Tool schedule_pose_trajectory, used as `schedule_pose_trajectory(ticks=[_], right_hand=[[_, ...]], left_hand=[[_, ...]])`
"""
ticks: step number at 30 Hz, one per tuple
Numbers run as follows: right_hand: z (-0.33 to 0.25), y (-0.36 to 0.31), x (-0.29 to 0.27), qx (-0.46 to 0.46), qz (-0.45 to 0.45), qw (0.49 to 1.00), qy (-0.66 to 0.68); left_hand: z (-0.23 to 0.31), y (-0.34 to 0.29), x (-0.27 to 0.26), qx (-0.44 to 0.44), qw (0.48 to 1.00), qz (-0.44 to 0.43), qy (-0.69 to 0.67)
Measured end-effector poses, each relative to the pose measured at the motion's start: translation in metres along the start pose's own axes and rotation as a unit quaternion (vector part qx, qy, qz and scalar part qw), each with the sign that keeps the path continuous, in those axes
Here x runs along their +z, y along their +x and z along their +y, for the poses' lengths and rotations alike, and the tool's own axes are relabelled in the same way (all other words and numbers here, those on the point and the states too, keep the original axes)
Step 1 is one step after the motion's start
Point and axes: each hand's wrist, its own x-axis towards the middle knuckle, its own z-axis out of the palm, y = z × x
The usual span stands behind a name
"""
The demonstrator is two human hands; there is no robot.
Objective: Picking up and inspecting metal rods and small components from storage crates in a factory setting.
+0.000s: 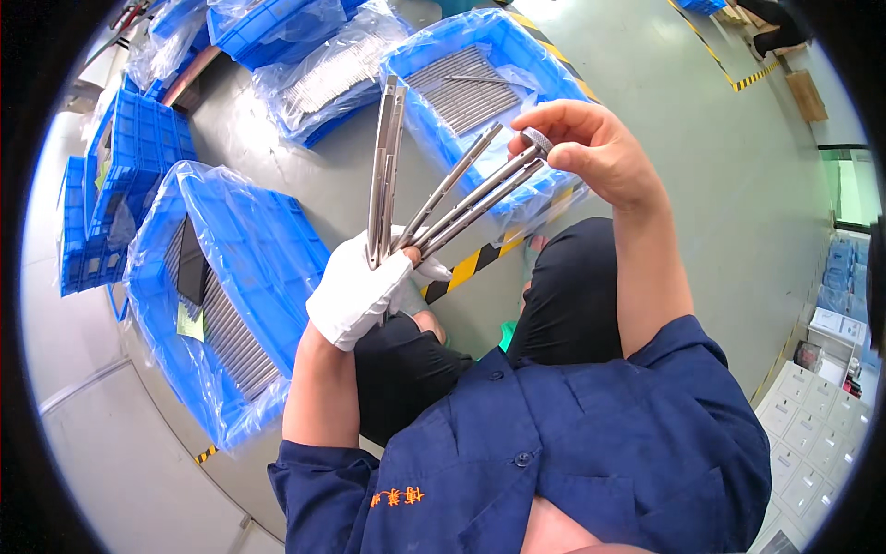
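My left hand [355,291], in a white glove, is closed round the lower ends of several slim metal rods [386,175]. They fan out upward, some nearly upright and others leaning right. With thumb and fingers, my bare right hand [604,152] pinches a small round knurled metal piece [537,140]. This piece sits at the upper end of one right-leaning rod; whether it is fitted round the tip or only touches it, I cannot tell. Behind the rods stands a plastic-lined blue crate [549,74] with a layer of similar rods [466,97].
At left, another lined blue crate [277,231] holds rows of rods [235,332], a dark flat object [192,263] and a yellowish paper slip [190,323]. Stacked blue crates [152,138] rise beyond it. Plastic-covered rods [332,78] lie farther back. Striped tape [471,268] marks the floor.
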Motion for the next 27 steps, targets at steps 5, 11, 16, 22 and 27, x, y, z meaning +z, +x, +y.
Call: schedule_pose_trajectory(ticks=[5, 11, 16, 22, 27], right_hand=[[-0.005, -0.003, 0.005, 0.001, 0.012, 0.997, -0.074], [-0.002, -0.005, 0.009, -0.004, 0.025, 0.999, -0.034], [-0.001, -0.005, 0.015, -0.016, 0.02, 1.0, -0.005], [0.004, -0.002, 0.027, 0.01, 0.05, 0.997, -0.05], [0.004, -0.002, 0.009, 0.009, 0.018, 0.999, -0.033]], left_hand=[[-0.01, 0.001, -0.004, 0.014, 1.0, -0.009, -0.025], [-0.007, 0.003, -0.005, 0.002, 0.998, -0.04, -0.049], [-0.013, 0.004, -0.009, 0.014, 0.996, -0.071, -0.047], [-0.014, 0.005, -0.006, 0.01, 0.996, -0.042, -0.08], [-0.016, 0.005, -0.004, 0.016, 1.0, -0.023, 0.0]])
